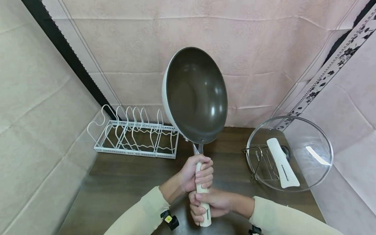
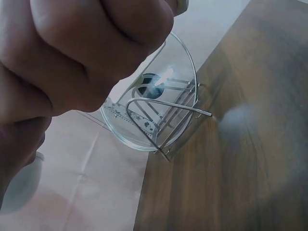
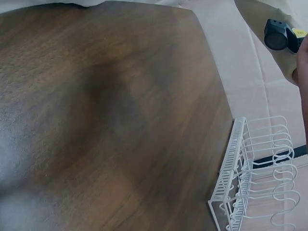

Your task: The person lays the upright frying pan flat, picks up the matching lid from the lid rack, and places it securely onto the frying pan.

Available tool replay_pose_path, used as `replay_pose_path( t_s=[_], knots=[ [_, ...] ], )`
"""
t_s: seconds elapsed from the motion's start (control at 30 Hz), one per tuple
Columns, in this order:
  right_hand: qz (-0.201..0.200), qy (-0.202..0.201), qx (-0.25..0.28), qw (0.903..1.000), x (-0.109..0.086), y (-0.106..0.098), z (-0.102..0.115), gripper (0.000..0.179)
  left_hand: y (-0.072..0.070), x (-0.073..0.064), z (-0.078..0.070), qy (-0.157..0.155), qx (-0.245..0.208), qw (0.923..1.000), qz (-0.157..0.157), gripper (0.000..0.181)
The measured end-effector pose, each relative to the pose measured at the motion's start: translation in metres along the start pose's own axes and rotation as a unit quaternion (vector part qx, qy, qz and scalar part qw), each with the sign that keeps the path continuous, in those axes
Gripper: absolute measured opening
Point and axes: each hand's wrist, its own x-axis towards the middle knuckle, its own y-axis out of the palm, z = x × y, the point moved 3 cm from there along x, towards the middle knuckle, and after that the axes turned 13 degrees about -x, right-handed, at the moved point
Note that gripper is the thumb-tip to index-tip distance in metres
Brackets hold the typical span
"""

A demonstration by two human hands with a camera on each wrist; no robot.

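A deep frying pan (image 1: pixel 196 94) with a dark inside and a pale outside is held up over the table, its bowl pointing away and its inside facing the head camera. My left hand (image 1: pixel 197 173) grips the upper part of its cream handle (image 1: pixel 202 189), near the metal neck. Just below, my right hand (image 1: pixel 210 204) wraps round the lower part, and the handle's end sticks out under it. In the left wrist view the curled fingers (image 2: pixel 82 53) of the left hand fill the upper left.
A white wire dish rack (image 1: pixel 136 137) stands at the back left of the wooden table (image 1: pixel 132 182). On the right, a glass lid (image 1: pixel 320 156) with a white handle (image 1: pixel 283 164) leans in a metal wire stand (image 1: pixel 258 160). Cloth-covered walls (image 1: pixel 126 42) enclose the back and sides.
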Motion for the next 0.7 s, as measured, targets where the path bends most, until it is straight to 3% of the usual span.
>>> replay_pose_path(
  t_s=[0.23, 0.7],
  knots=[
    [0.040, -0.014, 0.014, 0.9990, 0.005, 0.009, 0.008, 0.032, 0.003, -0.001, 0.002, -0.022, -0.026, 0.9987, 0.039, 0.038],
    [0.057, -0.005, 0.040, 0.9976, 0.004, 0.012, 0.003, 0.030, 0.002, 0.000, 0.009, -0.061, -0.066, 0.9926, 0.082, 0.038]
  ],
)
